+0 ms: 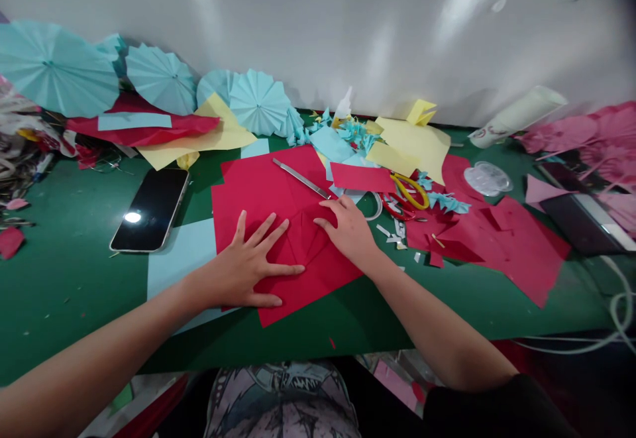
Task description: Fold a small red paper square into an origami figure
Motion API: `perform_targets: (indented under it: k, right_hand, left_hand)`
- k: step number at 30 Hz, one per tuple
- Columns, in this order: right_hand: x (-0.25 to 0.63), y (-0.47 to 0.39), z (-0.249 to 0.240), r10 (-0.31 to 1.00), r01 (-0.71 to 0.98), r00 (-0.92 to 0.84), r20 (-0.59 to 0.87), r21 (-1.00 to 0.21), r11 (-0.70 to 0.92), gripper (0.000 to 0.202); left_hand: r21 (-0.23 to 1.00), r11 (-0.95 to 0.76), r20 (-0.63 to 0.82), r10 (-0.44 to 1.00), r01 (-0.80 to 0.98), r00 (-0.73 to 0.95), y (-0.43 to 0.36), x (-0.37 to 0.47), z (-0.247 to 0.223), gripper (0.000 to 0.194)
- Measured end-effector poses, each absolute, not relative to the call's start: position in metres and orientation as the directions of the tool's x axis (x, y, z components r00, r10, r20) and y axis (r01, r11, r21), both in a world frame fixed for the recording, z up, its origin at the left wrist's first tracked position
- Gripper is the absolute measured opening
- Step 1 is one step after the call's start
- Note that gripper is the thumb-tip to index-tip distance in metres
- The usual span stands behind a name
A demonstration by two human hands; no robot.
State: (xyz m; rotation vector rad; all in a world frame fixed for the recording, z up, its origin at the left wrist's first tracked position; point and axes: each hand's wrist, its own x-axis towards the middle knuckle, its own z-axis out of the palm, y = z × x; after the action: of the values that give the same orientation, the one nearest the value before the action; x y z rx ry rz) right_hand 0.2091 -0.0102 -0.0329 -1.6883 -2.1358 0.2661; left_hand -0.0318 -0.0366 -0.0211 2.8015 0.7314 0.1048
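Red paper sheets (248,193) lie stacked on the green table, with folded or creased lines near the middle. My left hand (251,262) rests flat on the red paper, its fingers spread. Over the right part of the same paper, my right hand (345,226) has its thumb and index finger bent close to each other at the creased part; whether paper is between them is too small to tell. A slim metal craft knife (301,178) lies on the red paper just beyond my right hand's fingertips. Light blue paper (183,259) sticks out under the left side.
A phone (152,209) lies at the left. Pleated blue paper fans (258,101) line the wall. Yellow-handled scissors (410,191), a tape roll (372,206), a glue bottle (342,108) and red scraps (517,239) are to the right. A dark device (589,222) sits far right.
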Motion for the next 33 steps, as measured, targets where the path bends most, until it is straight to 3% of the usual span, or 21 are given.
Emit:
perform_targets:
  k: [4,8,11,20,25,33]
  right_hand:
    - [0.212,-0.009,-0.026,0.935,0.831,-0.245,0.257,-0.441,0.339,0.018]
    - [0.22,-0.008,-0.011,0.808,0.696,-0.551,0.208,-0.419,0.583,0.023]
    - [0.224,-0.007,-0.004,0.727,0.645,-0.674,0.131,-0.375,0.666,0.026]
    - [0.224,-0.004,-0.018,0.703,0.669,-0.663,0.258,-0.22,0.71,0.031]
    - [0.22,-0.007,-0.017,0.702,0.662,-0.627,0.336,-0.244,0.708,0.025]
    - [0.21,-0.013,-0.021,0.677,0.605,-0.678,0.286,-0.306,0.735,0.019]
  left_hand:
    - [0.248,-0.843,-0.008,0.491,0.478,0.871,-0.036,-0.032,-0.022,0.056]
    - [0.249,-0.843,-0.007,0.491,0.477,0.871,-0.036,-0.032,-0.021,0.055]
    - [0.236,-0.846,-0.014,0.489,0.478,0.872,-0.037,-0.031,-0.02,0.058]
    - [0.14,-0.849,-0.022,0.512,0.51,0.859,-0.037,-0.03,-0.024,0.085]
    - [0.118,-0.846,0.015,0.525,0.52,0.851,-0.038,-0.03,-0.024,0.081]
    - [0.159,-0.853,0.032,0.507,0.496,0.861,-0.037,-0.031,-0.024,0.079]
